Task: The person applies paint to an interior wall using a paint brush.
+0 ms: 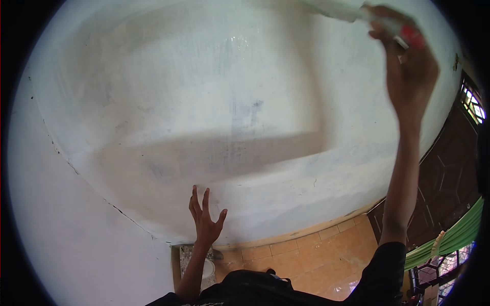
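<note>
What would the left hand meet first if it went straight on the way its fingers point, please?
Most likely the white wall: the left hand, open, seems close to it, though depth is unclear.

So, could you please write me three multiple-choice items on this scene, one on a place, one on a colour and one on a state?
1. Where is the left hand?
A) spread against the wall
B) in a pocket
C) on a ladder rung

2. What colour are the floor tiles?
A) grey
B) orange-brown
C) blue

3. How is the right hand?
A) open and empty
B) hanging at the side
C) raised, closed round the handle of a roller

Answers:
1 A, since the fingers are spread open low on the pale wall.
2 B, since the tiles below the wall are orange-brown.
3 C, since the fingers wrap the handle high up and the roller lies on the wall.
</note>
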`<state>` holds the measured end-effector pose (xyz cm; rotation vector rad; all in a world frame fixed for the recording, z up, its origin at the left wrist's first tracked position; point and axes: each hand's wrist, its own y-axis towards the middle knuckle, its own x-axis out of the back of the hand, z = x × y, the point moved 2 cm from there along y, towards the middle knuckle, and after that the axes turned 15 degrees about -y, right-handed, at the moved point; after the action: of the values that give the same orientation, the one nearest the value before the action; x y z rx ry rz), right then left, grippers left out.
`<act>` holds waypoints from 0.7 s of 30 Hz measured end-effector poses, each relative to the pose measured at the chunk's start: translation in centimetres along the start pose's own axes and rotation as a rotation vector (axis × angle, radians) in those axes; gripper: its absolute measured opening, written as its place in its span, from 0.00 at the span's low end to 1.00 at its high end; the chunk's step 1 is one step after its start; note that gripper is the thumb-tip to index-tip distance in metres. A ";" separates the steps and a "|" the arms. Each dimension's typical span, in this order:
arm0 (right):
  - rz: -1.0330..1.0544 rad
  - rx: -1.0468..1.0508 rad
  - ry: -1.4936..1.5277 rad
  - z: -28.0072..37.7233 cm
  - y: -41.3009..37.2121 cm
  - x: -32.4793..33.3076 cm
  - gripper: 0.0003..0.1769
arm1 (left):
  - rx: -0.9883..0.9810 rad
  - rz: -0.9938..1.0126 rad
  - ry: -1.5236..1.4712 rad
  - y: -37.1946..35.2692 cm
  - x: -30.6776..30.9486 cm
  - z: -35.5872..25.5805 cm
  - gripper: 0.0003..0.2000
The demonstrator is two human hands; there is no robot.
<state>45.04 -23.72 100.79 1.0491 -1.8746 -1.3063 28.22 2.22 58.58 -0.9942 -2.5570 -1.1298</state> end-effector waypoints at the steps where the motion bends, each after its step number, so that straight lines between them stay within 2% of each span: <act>1: 0.003 0.132 -0.149 0.1 -2.2 -0.9 0.13 | 0.011 0.005 0.001 -0.1 -0.5 -0.2 0.40; 3: 0.209 0.240 -0.429 3.7 -7.2 -1.4 0.19 | 0.013 0.001 0.000 -0.1 -1.1 -0.3 0.40; 4: 0.307 0.242 -0.359 4.5 -9.7 -1.9 0.24 | 0.006 -0.006 0.000 -0.1 -1.4 -0.4 0.40; 6: 0.391 0.093 0.038 6.2 -15.0 -2.3 0.22 | 0.011 -0.015 -0.003 -0.2 -1.7 -0.6 0.41; 8: 0.309 0.257 -0.111 8.8 -19.9 -2.1 0.14 | 0.031 -0.022 -0.009 -0.3 -1.9 -0.9 0.41; 11: 0.438 0.159 0.039 11.3 -23.6 -0.7 0.09 | 0.030 -0.026 0.014 -0.4 -2.4 -0.7 0.41; 13: 0.900 -0.162 0.310 11.2 -24.2 -1.0 0.10 | 0.048 -0.037 0.012 -0.3 -2.6 -1.1 0.41; 15: 0.910 -0.257 0.371 9.0 -25.4 -2.8 0.09 | 0.042 -0.041 0.012 -0.3 -2.9 -1.4 0.42; 16: 0.842 -0.300 0.486 7.7 -24.5 -3.4 0.10 | 0.025 -0.046 0.014 -0.1 -3.1 -1.4 0.42; 17: 0.882 -0.354 0.513 6.2 -22.9 -3.7 0.11 | 0.009 -0.051 0.015 0.0 -3.3 -1.5 0.42; 18: 0.845 -0.429 0.587 4.6 -21.8 -4.4 0.11 | 0.011 -0.055 0.010 0.0 -3.4 -1.7 0.42; 19: 0.774 -0.370 0.600 3.2 -19.7 -5.4 0.12 | 0.018 -0.062 0.003 0.3 -3.2 -1.4 0.42; 20: 0.777 -0.464 0.550 1.4 -18.0 -5.2 0.15 | 0.020 -0.066 -0.001 0.4 -3.3 -1.5 0.42; 21: 0.624 -0.499 0.543 -1.7 -18.3 -6.4 0.15 | 0.026 -0.066 0.005 0.5 -3.4 -1.6 0.42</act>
<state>54.37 -22.58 83.70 0.4314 -1.2197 -0.9169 30.95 -0.41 58.56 -0.9055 -2.6116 -1.1108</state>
